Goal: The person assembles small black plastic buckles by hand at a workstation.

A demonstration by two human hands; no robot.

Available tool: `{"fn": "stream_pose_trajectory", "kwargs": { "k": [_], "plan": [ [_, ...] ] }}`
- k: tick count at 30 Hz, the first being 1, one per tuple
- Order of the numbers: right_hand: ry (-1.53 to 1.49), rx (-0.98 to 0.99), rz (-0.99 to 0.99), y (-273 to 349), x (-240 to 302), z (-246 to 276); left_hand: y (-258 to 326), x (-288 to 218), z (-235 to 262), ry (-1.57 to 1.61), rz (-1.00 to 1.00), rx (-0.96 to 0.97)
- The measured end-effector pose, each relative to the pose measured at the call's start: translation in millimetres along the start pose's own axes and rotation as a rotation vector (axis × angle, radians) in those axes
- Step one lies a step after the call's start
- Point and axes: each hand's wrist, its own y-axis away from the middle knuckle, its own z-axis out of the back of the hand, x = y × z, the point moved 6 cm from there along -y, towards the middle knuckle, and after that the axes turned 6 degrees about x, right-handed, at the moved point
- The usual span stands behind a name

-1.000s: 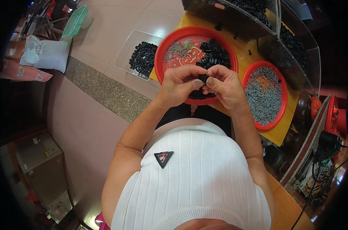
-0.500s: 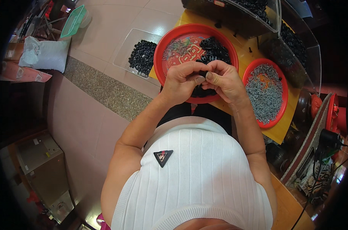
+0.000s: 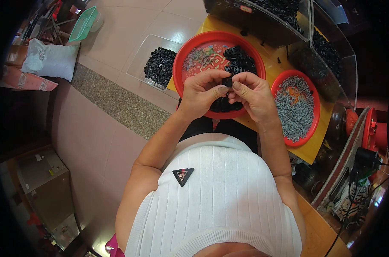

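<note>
Both hands meet over the big red tray [image 3: 183,68]. The left hand [image 3: 201,92] and right hand [image 3: 254,96] pinch one small black part [image 3: 227,82] between their fingertips. From the left thumb the part lies at two o'clock; its long axis cannot be told.

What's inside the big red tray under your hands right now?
The big red tray holds a heap of small black parts and a scatter of grey screws. The left hand and right hand, pinching one black part, cover its near half.

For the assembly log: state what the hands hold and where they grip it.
A small black plastic part, pinched between the fingertips of the left hand and right hand over the red tray. The exact grip points are hidden.
</note>
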Motion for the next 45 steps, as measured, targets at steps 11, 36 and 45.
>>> {"fn": "stream_pose_trajectory", "kwargs": {
  "k": [11, 36, 45],
  "plan": [
    [0.162, -0.072, -0.038, 0, -4, -7, 5, 1, 7, 0.05, 0.036, -0.04],
    [0.297, -0.127, -0.04, -12, 5, -3, 4, 18, 16, 0.26, 0.209, -0.164],
    [0.062, -0.062, -0.122, -12, -2, 2, 4, 18, 15, 0.213, 0.199, -0.174]
  ]
}}
